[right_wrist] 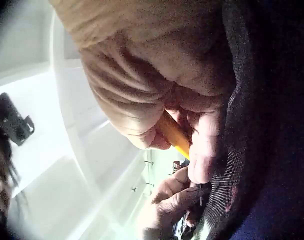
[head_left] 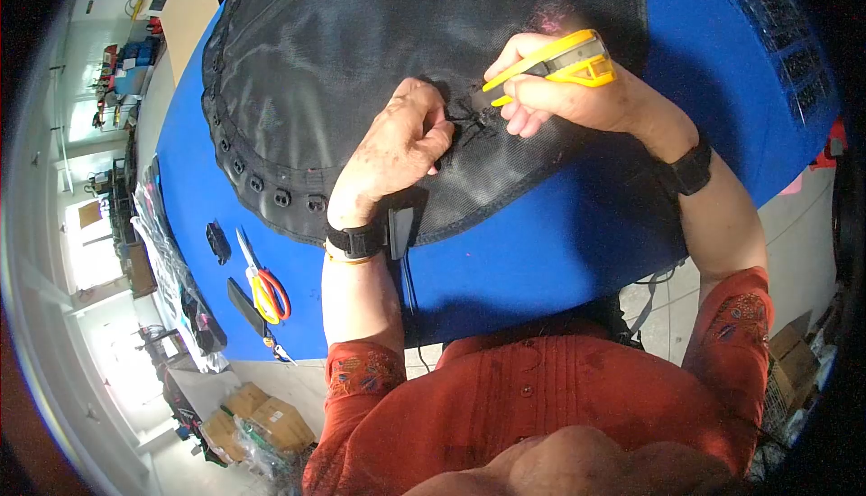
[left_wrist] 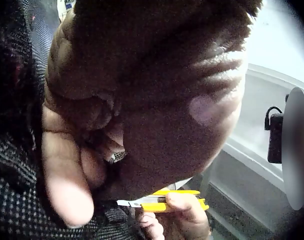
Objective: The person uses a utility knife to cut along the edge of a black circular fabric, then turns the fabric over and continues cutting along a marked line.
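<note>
A large rounded piece of black mesh fabric [head_left: 325, 72] with a bound edge lies over the blue tabletop [head_left: 505, 280]. My left hand [head_left: 388, 149] rests on it with curled fingers; in the left wrist view a bit of mesh [left_wrist: 117, 157] shows pinched between them. My right hand [head_left: 600, 104] grips yellow thread snips [head_left: 564, 49], their tips pointing left toward the left hand. Between the hands, loose black threads [head_left: 469, 124] bunch up on the mesh. The metal blade of the snips shows beside the left fingers in the left wrist view.
Scissors with red-orange handles [head_left: 271, 296], a black slim tool [head_left: 244, 302] and a small black piece [head_left: 217, 243] lie at the table's left. Black fittings [head_left: 281, 197] line the mesh edge. A cable [head_left: 410, 284] hangs from the left wrist. Cardboard boxes [head_left: 280, 422] stand on the floor.
</note>
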The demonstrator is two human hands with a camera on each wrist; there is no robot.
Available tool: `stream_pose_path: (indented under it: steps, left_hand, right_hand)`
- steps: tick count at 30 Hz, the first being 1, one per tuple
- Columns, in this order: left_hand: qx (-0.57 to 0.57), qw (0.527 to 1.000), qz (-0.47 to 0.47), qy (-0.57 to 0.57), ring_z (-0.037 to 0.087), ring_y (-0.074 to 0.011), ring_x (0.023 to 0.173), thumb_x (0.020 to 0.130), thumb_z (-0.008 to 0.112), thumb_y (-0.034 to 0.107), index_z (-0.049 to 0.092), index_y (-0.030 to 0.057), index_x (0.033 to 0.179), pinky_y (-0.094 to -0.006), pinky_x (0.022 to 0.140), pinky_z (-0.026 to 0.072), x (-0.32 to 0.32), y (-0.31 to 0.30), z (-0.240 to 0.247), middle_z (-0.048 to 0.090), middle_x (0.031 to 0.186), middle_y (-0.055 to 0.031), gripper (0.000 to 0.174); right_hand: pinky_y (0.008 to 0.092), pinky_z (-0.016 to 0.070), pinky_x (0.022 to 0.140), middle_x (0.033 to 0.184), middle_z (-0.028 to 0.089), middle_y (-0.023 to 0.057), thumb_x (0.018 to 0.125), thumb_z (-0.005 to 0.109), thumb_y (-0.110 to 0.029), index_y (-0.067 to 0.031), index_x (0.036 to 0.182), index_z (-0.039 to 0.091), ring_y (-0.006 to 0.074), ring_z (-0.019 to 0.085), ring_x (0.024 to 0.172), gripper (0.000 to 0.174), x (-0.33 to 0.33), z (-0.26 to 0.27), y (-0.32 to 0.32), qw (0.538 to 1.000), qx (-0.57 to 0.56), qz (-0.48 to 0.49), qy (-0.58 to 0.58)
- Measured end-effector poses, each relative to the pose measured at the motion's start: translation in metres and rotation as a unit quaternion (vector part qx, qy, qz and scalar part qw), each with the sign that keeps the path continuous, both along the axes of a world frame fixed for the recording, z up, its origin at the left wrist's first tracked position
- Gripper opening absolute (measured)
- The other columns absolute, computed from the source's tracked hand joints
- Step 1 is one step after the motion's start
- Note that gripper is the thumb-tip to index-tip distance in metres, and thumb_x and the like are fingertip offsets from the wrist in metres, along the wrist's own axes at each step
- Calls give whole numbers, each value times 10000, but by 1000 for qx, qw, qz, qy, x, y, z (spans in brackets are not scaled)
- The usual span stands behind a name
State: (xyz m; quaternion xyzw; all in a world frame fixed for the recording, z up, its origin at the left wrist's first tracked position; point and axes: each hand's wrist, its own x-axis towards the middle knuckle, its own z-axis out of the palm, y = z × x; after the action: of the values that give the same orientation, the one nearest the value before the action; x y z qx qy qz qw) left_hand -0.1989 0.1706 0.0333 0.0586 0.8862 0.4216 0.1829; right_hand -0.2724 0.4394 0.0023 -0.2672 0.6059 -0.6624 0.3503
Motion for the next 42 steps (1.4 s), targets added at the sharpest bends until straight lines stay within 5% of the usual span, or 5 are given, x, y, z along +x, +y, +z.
stream_pose_path:
  steps: [13, 22, 31, 42]
  left_hand:
    - [-4, 1000, 28, 7, 668, -226, 784, 965, 660, 43, 591, -37, 966, -331, 612, 596, 1, 6, 3, 554, 1058, -133, 106]
    - [14, 999, 23, -23, 624, -144, 808, 958, 700, 88, 573, 15, 984, -277, 589, 579, -1, 2, 1, 519, 1090, -70, 149]
    - [144, 982, 107, -56, 577, -68, 663, 1013, 763, 225, 578, 78, 1018, -232, 521, 538, -2, -1, -6, 587, 828, 23, 236]
    - [-2, 990, 134, -53, 585, -80, 613, 979, 798, 228, 611, 31, 968, -259, 468, 514, -2, 10, 0, 617, 758, -20, 271]
  right_hand:
    - [347, 651, 717, 961, 744, 159, 1037, 587, -127, 12, 1242, 630, 219, 766, 799, 251, -1, 7, 2, 998, 39, 41, -41]
    - [354, 655, 732, 992, 742, 173, 1037, 575, -154, 10, 1262, 629, 221, 767, 817, 284, -2, 13, 5, 1000, 25, 9, -13]
    - [348, 650, 842, 1048, 733, 151, 1062, 567, -192, -17, 1326, 604, 188, 752, 929, 319, -2, -1, -3, 1000, 2, -15, -16]
    - [347, 650, 871, 1113, 723, 139, 1077, 594, -180, -19, 1326, 607, 189, 747, 984, 297, 0, -8, -9, 998, -22, -30, -44]
